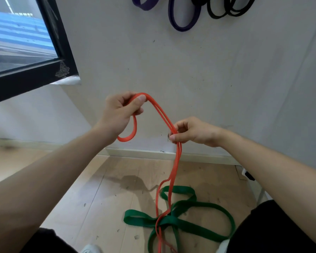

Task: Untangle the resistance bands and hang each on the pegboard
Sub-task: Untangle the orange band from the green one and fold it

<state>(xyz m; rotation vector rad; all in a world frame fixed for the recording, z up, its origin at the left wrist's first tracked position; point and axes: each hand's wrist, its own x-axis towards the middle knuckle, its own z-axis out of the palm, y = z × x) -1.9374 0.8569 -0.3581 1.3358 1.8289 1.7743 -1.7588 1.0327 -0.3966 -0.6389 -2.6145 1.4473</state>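
Note:
A thin orange band (162,115) runs doubled between my hands. My left hand (120,114) pinches its upper end, and a short loop hangs below that hand. My right hand (192,131) pinches the two strands lower down. From there the orange band drops to the floor, where it crosses through a wide green band (181,222) lying in loops. On the wall above hang purple bands (182,21) and black bands (226,10); whatever holds them is out of view.
A black-framed window (44,70) stands at the left. The white wall meets a pale wooden floor (108,198) at a skirting board. My dark trouser legs and pale shoes show at the bottom edge.

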